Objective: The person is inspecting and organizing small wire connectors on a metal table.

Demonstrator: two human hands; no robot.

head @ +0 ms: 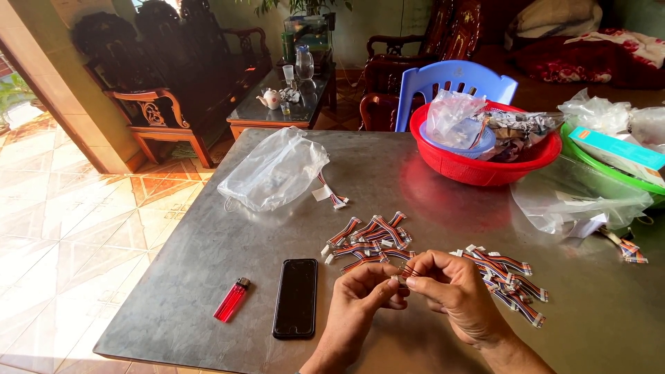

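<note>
**Two Hands on One Little Cable**

Sunny room, grey metal desk point(208, 277), and two bare hands meeting near its front edge. The left hand point(360, 294) and the right hand point(454, 291) come together, thumbs and fingertips facing each other. Between them is a short striped ribbon cable point(405, 271) with a small white plug. Both grips are pressed onto it in a pinch, one at each end, so it seems to be held tight and close for a good look. Both wrists bend inward and the forearms come up from the front edge of the desk.

Just behind the hands lies a pile of cables point(370, 239) of the same kind. A second pile point(509, 280) sits to the right of the right hand. They are close, likely so a hand can grab one fast.

Left of the hands, a black phone point(296, 298) lies flat, and a red lighter point(232, 299) lies beside it. Farther back toward the left is a clear plastic bag point(273, 170) with a few cables poking out. At the back right edge stands a red bowl point(478, 170) full of bags. A blue plastic chair point(450, 76) is behind it.
</note>
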